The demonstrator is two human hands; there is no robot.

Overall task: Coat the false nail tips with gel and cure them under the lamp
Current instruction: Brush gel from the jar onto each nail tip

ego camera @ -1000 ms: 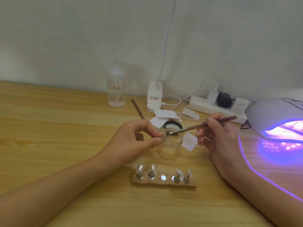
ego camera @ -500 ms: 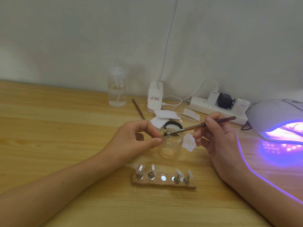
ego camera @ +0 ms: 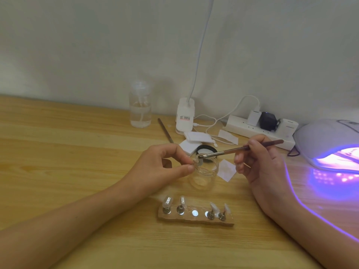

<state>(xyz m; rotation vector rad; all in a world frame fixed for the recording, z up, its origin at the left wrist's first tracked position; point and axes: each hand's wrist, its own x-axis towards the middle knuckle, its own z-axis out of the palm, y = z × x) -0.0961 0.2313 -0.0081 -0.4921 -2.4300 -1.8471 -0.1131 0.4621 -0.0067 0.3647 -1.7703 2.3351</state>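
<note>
A home nail desk: wooden table [ego camera: 58, 144], glowing curing lamp [ego camera: 330, 144], power strip [ego camera: 240, 126].

Open clear gel jar [ego camera: 204, 177], upright, with the brush [ego camera: 242, 148] tip touching one false nail tip [ego camera: 200, 162] held over its mouth; four tips [ego camera: 168, 200] stand on the wooden holder [ego camera: 196, 219] in front; the lamp [ego camera: 328, 140], far right, glows violet.

A clear pump bottle [ego camera: 140, 109], a white clip lamp base [ego camera: 185, 117] and a loaded power strip [ego camera: 240, 126] stand along the wall on the wooden table [ego camera: 58, 152].
</note>
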